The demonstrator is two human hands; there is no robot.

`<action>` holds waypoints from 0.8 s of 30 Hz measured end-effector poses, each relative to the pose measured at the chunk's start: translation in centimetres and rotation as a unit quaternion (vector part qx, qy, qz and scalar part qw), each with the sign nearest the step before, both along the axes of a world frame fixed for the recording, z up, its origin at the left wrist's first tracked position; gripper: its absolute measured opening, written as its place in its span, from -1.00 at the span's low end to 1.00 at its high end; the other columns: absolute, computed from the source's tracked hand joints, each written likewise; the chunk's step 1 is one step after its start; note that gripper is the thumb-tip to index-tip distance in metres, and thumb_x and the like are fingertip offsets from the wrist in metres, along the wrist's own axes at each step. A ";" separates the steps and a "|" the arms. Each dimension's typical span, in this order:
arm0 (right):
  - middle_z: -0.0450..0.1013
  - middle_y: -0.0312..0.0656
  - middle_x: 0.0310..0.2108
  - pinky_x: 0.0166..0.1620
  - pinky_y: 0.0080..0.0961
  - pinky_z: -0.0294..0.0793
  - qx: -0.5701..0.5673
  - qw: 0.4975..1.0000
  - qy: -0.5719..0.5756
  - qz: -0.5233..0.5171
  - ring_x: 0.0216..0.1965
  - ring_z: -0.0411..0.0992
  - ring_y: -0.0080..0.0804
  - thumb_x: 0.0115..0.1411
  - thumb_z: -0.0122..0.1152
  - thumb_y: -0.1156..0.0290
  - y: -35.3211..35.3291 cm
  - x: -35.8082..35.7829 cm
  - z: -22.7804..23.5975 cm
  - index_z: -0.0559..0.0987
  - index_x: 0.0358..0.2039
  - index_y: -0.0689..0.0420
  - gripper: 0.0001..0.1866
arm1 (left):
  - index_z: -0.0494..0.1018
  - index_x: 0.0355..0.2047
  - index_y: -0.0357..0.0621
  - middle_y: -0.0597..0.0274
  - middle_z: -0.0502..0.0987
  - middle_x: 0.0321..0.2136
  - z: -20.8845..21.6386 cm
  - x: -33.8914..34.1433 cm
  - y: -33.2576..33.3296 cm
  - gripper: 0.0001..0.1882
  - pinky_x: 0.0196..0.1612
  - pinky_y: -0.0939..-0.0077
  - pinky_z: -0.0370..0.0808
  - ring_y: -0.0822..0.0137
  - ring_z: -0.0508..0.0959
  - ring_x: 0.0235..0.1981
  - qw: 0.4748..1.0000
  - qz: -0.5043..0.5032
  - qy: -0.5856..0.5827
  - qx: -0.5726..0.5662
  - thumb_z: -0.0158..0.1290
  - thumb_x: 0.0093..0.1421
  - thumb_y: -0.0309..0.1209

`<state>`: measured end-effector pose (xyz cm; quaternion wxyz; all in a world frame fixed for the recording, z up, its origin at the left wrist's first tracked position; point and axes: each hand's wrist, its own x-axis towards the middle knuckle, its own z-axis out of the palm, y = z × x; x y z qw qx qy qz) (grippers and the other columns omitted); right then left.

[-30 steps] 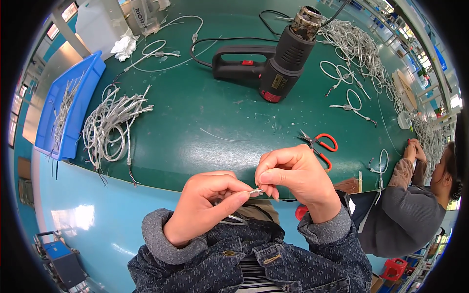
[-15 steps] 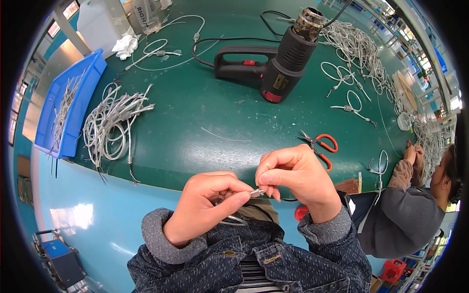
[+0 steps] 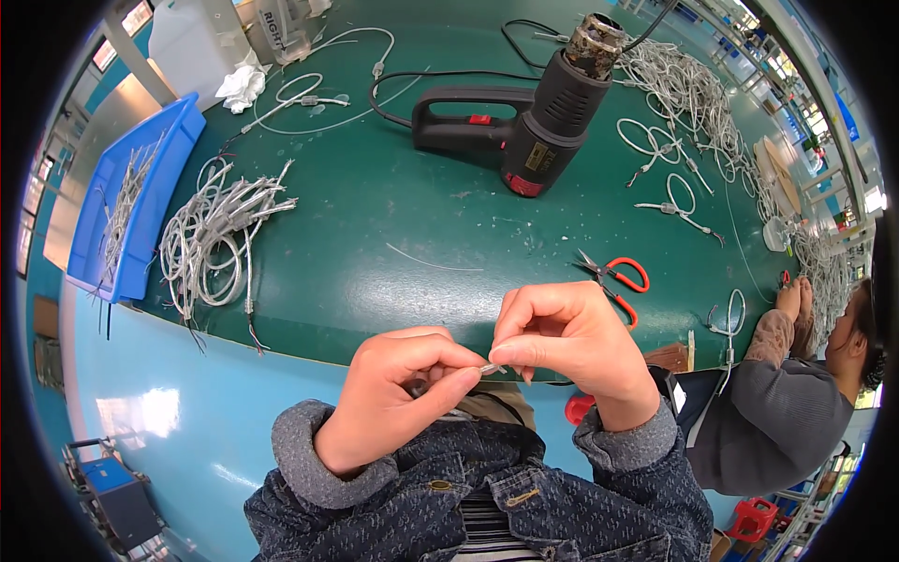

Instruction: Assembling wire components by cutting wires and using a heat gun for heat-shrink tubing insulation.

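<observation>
Left hand (image 3: 403,384) clamps a cable end (image 3: 491,369) at the green table's (image 3: 328,281) near edge, right hand (image 3: 576,339) pinching its tip; beyond lie red-handled snips (image 3: 606,273), a heat gun (image 3: 558,110) bearing a printed gold label (image 3: 539,156), and a lettered clear container (image 3: 284,34).

Below the black plastic heat gun (image 3: 554,122), the bare left hand (image 3: 398,386) and bare right hand (image 3: 579,342) partly cover a thin silvery cable end (image 3: 490,369), its tip too small to read. Above the gun, a thin black cord (image 3: 653,26) leaves the picture's upper edge.
</observation>
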<state>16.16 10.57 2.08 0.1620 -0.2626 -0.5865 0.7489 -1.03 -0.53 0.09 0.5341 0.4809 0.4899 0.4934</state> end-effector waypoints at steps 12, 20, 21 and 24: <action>0.41 -0.23 -0.45 -0.42 -0.72 0.33 0.112 0.993 -0.016 -0.017 -0.45 0.37 -0.61 0.06 0.18 0.61 0.0 0.1 1.0 0.55 -0.43 0.32 -0.94 | 0.53 -0.38 -0.30 0.29 0.42 -0.56 0.5 0.5 -0.1 -0.89 -0.56 0.73 0.17 0.60 0.32 -0.58 0.988 0.067 0.118 0.079 0.07 0.04 -0.63; 0.41 -0.25 -0.45 -0.40 -0.70 0.32 0.156 0.986 -0.051 0.012 -0.44 0.36 -0.61 0.01 0.23 0.60 0.2 -0.1 1.4 0.56 -0.46 0.31 -0.94 | 0.52 -0.40 -0.31 0.27 0.43 -0.55 0.4 0.5 0.0 -0.90 -0.55 0.72 0.23 0.57 0.36 -0.58 0.983 0.070 0.142 0.090 0.07 0.03 -0.64; 0.41 -0.25 -0.44 -0.39 -0.70 0.32 0.170 0.984 -0.050 0.018 -0.43 0.36 -0.60 0.01 0.21 0.61 0.2 -0.1 1.4 0.56 -0.44 0.31 -0.93 | 0.51 -0.40 -0.31 0.27 0.43 -0.55 0.4 0.5 0.0 -0.91 -0.54 0.71 0.25 0.56 0.37 -0.58 0.982 0.075 0.147 0.093 0.07 0.03 -0.64; 0.40 -0.25 -0.44 -0.38 -0.70 0.33 0.200 0.978 -0.048 0.032 -0.43 0.37 -0.60 0.01 0.18 0.63 0.4 -0.2 1.7 0.55 -0.41 0.32 -0.91 | 0.51 -0.40 -0.31 0.26 0.43 -0.56 0.6 0.7 0.0 -0.91 -0.52 0.70 0.29 0.55 0.39 -0.56 0.978 0.085 0.160 0.102 0.06 0.04 -0.65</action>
